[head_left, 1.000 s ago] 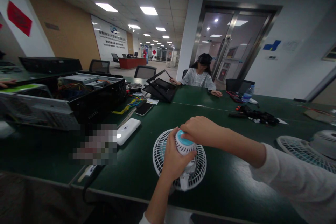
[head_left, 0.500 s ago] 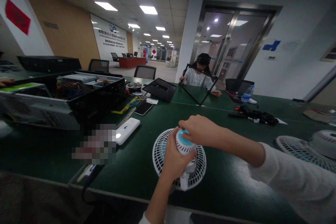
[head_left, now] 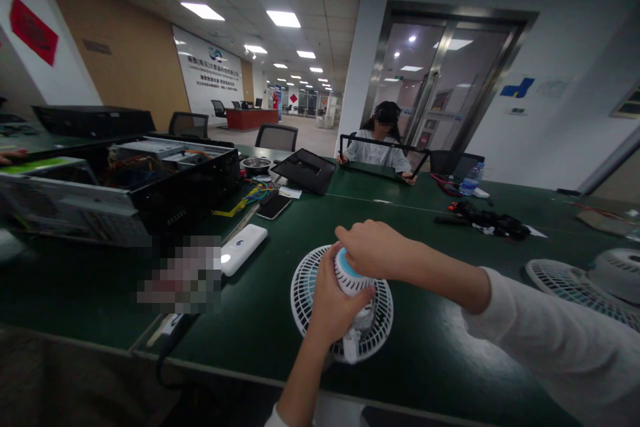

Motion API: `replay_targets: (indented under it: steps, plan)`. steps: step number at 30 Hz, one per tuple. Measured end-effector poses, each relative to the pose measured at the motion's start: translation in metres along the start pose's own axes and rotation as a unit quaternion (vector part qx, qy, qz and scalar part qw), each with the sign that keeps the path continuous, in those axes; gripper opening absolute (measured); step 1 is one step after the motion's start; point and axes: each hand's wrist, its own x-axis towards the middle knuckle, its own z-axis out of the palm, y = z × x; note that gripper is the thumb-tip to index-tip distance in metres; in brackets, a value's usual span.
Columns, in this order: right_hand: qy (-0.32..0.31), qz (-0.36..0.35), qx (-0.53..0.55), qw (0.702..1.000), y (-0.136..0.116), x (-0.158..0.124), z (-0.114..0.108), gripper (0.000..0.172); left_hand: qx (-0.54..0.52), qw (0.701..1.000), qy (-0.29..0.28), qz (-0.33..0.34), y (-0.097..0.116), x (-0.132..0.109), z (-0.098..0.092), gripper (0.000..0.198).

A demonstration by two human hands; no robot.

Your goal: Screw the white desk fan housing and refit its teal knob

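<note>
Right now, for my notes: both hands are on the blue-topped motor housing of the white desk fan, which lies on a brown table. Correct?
No: the head view shows the table dark green, not brown. The rest holds: left hand and right hand on the blue-topped motor housing of the white desk fan.

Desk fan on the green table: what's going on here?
A person holds a white desk fan lying guard-down on a green table. Their left hand wraps its blue-capped motor housing; their right hand grips the top. Across the table, a co-worker holds up a black frame. An open computer case sits to the left.
</note>
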Motion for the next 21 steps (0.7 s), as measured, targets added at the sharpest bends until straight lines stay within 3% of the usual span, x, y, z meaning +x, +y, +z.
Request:
replay_targets:
  steps: [12,15,21]
  plan:
    - [-0.023,0.076,0.037,0.996,0.000,0.000,0.004,0.033,0.000,1.000,-0.008,-0.012,0.008,-0.001,0.000,0.074]
    - [-0.036,0.038,0.045,0.998,0.008,-0.001,-0.001,0.028,0.002,1.000,-0.008,-0.007,0.006,0.000,-0.002,0.073]
    - [-0.052,-0.139,0.052,0.988,0.027,-0.004,-0.007,0.026,0.015,1.000,-0.014,-0.015,0.000,0.002,-0.009,0.072]
